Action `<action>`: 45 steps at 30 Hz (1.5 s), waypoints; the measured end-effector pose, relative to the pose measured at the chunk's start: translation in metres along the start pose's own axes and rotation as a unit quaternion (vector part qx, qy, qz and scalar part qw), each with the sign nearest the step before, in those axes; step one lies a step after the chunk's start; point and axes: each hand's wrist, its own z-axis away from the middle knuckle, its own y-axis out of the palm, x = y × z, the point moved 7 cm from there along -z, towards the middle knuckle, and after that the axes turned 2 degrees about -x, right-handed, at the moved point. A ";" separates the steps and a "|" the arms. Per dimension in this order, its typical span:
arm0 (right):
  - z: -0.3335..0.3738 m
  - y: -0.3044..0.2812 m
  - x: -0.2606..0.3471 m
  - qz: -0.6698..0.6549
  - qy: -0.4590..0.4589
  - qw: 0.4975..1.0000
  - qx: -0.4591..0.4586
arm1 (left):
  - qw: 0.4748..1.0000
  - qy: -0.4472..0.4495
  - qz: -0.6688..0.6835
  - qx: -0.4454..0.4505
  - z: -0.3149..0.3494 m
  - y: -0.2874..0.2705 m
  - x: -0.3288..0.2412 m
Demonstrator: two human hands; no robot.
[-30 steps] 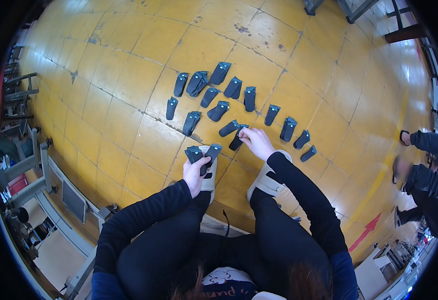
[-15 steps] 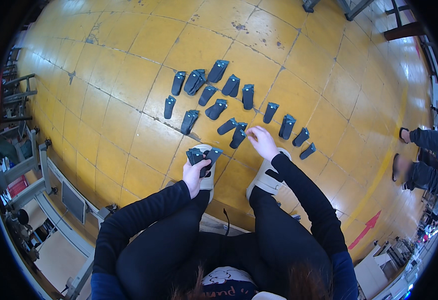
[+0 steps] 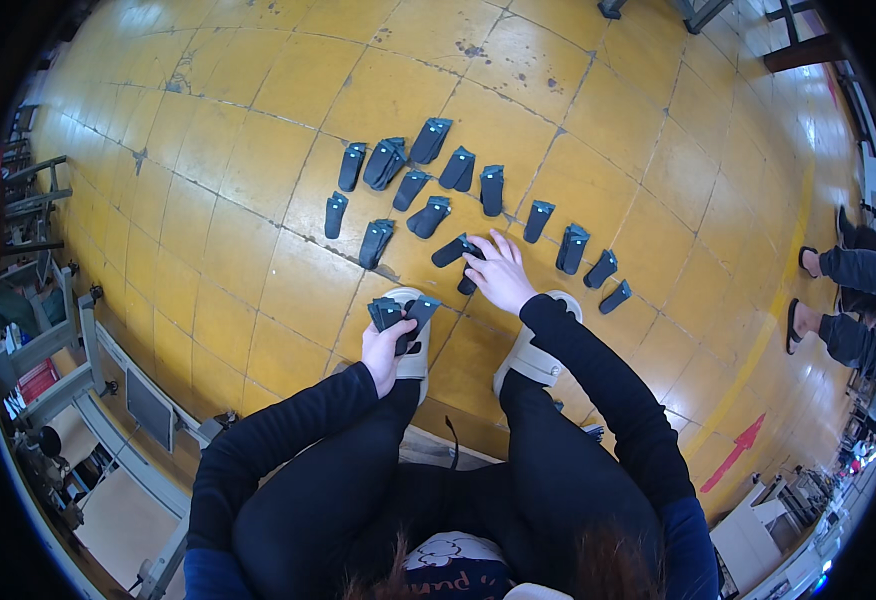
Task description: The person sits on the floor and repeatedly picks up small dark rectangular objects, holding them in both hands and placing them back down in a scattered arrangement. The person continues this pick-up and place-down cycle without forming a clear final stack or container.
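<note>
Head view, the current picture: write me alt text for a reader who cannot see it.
A person's left hand holds several flat, dark pieces while the right hand, fingers spread, is over a dark pile on a yellow tiled floor. More small dark piles lie scattered beyond the person's pale shoes.

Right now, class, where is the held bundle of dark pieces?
In the head view, left of centre: the held bundle is in the left hand, partly covering the left shoe.
</note>
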 end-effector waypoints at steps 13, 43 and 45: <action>0.040 -0.014 -0.003 -0.341 0.076 0.937 -0.002 | 1.000 0.003 -0.003 0.002 -0.002 0.003 -0.004; 0.006 0.000 -0.017 -0.273 0.039 0.961 -0.012 | 1.000 0.017 -0.017 -0.006 -0.011 -0.006 0.002; 0.002 -0.003 -0.018 -0.316 0.073 0.946 -0.005 | 1.000 0.013 -0.014 -0.010 -0.010 -0.009 0.003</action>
